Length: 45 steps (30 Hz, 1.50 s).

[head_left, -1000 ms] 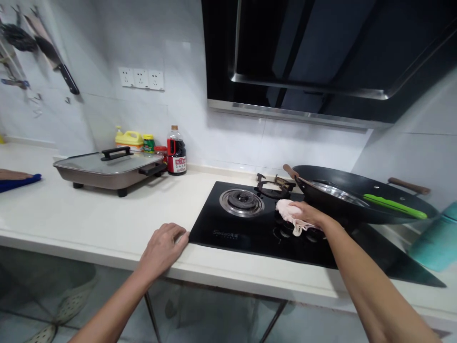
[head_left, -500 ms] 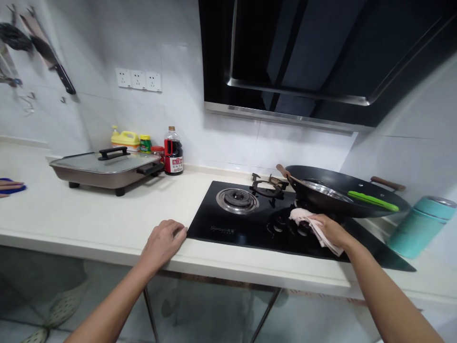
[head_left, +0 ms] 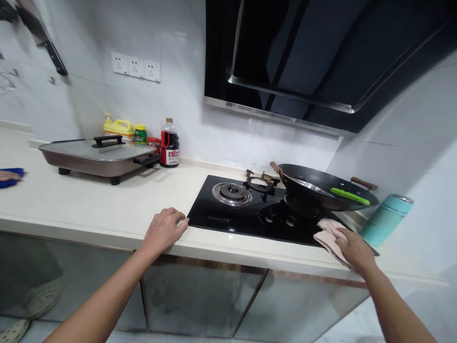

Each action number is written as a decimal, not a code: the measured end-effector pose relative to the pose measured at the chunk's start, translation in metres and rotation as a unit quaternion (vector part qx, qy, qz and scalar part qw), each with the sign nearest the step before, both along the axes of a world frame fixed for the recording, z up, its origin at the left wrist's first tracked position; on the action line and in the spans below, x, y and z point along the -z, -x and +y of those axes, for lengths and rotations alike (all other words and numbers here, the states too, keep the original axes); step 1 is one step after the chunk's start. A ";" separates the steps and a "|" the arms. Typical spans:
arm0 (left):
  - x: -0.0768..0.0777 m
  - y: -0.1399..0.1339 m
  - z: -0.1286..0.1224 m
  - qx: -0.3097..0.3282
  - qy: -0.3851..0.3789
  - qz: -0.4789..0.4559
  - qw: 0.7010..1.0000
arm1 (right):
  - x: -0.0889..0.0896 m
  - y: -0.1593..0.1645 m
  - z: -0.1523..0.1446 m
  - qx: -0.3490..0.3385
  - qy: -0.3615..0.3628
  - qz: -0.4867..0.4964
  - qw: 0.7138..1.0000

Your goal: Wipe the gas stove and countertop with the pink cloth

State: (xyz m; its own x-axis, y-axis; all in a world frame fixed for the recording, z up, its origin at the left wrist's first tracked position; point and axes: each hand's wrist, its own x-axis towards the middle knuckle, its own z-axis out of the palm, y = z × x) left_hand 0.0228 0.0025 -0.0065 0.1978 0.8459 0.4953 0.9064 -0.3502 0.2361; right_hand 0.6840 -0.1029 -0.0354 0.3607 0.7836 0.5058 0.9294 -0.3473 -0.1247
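Note:
My right hand (head_left: 355, 248) is closed on a pale pink cloth (head_left: 333, 240), which lies bunched on the front right part of the black glass gas stove (head_left: 246, 221). Part of the cloth hangs toward the counter's front edge. My left hand (head_left: 165, 229) rests on the white countertop at the stove's front left corner, holding nothing, its thumb apart from the fingers. Behind my right hand a black wok (head_left: 303, 190) sits on the right burner, with a green-handled utensil (head_left: 350, 196) lying across it. Two control knobs (head_left: 280, 219) stand left of the cloth.
A teal bottle (head_left: 387, 219) leans at the stove's right end. A loose pan support (head_left: 262, 184) lies behind the left burner (head_left: 232, 193). Left stand a lidded electric pan (head_left: 96, 162) and a soy sauce bottle (head_left: 169, 145). Another person's hand (head_left: 9, 176) holds a blue cloth at far left.
My right hand has moved the cloth rightward, away from the knobs and toward the stove's right end. My left hand stays by the stove corner. The view has shifted slightly.

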 end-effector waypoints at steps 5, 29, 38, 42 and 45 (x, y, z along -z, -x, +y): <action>0.001 -0.001 -0.001 -0.007 -0.001 0.005 1.000 | 0.002 0.086 0.004 -0.053 0.013 0.016 0.998; -0.007 0.008 0.000 -0.015 0.017 -0.056 0.998 | -0.027 0.450 0.057 -0.477 -0.002 0.012 0.879; -0.009 0.005 -0.004 -0.018 0.026 -0.076 0.997 | 0.023 0.245 -0.007 -0.258 -0.121 0.013 0.958; -0.008 0.004 -0.006 -0.024 0.028 -0.073 0.997 | 0.034 0.133 -0.040 -0.068 -0.156 0.001 0.985; -0.005 0.003 -0.006 -0.027 0.022 -0.077 0.996 | 0.038 0.086 -0.054 -0.023 -0.175 -0.024 0.984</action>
